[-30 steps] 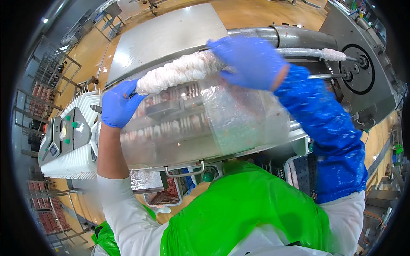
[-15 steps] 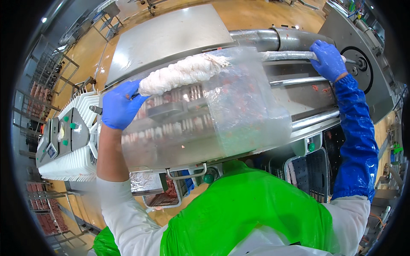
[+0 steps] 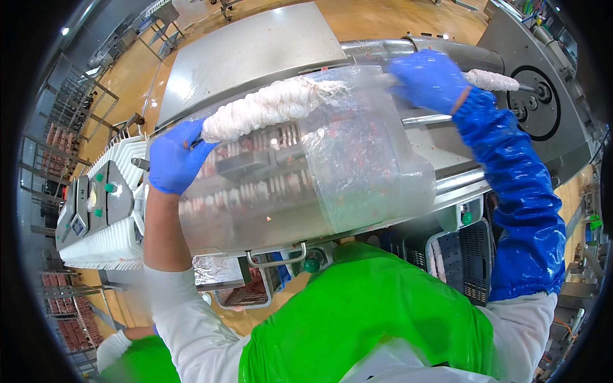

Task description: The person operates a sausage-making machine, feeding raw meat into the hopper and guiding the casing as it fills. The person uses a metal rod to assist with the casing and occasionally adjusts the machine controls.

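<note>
A thick, gathered white sausage casing (image 3: 265, 108) sits on a tube lying slantwise across a steel machine. In a blue glove, my left hand (image 3: 177, 155) is closed around the casing's left end, with thumb and fingers at its tip. My right hand (image 3: 429, 80), also blue-gloved and blurred by motion, is wrapped over the same line of tube farther right; its fingertips are smeared. Past that hand, a shorter bunch of white casing (image 3: 491, 80) shows near the round fitting (image 3: 535, 102). Below the thick bunch spreads a clear plastic cover (image 3: 255, 210), with pale links visible under it.
A flat steel lid (image 3: 255, 57) rises behind the casing. White racks (image 3: 105, 239) and a control panel (image 3: 110, 191) stand at the left. Dark crates (image 3: 469, 262) sit below at the right, and a meat crate (image 3: 246, 292) beneath the cover. Someone's green apron (image 3: 143, 360) shows at lower left.
My right hand has moved left along the tube, exposing the casing bunch near the round fitting. My left hand has barely shifted. More of the other person shows at lower left.
</note>
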Motion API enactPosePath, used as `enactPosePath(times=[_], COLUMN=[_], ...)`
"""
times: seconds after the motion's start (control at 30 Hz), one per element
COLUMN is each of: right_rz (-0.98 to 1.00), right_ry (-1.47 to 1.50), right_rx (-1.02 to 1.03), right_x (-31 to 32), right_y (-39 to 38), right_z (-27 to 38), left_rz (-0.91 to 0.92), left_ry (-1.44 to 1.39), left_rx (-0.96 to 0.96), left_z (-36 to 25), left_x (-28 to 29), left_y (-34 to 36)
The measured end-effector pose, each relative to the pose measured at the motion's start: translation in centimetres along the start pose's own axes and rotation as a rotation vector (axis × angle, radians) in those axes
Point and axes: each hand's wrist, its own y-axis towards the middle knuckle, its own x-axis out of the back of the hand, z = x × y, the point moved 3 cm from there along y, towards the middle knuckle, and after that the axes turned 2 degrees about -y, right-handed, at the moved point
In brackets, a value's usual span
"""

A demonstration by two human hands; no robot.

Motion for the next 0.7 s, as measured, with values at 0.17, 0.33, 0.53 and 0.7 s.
enactPosePath(times=[0.17,0.33,0.53,0.7], right_rz=[-0.015,-0.205,-0.049,-0.027], right_ry=[0.0,0.283,0.118,0.097], right_rx=[-0.058,0.058,0.067,-0.002], right_x=[0.8,1.6,0.4,1.0], right_y=[-4.7,3.7,2.6,0.7], right_z=[-4.1,6.1,3.0,1.2], left_rz=[-0.012,0.0,-0.028,-0.039], left_ry=[-0.052,0.042,0.094,-0.049], left_rx=[0.023,-0.019,-0.054,-0.022], left_z=[0.2,0.5,0.1,1.5], left_x=[-0.3,-0.1,0.0,-0.3], left_y=[0.0,0.1,0.1,-0.3])
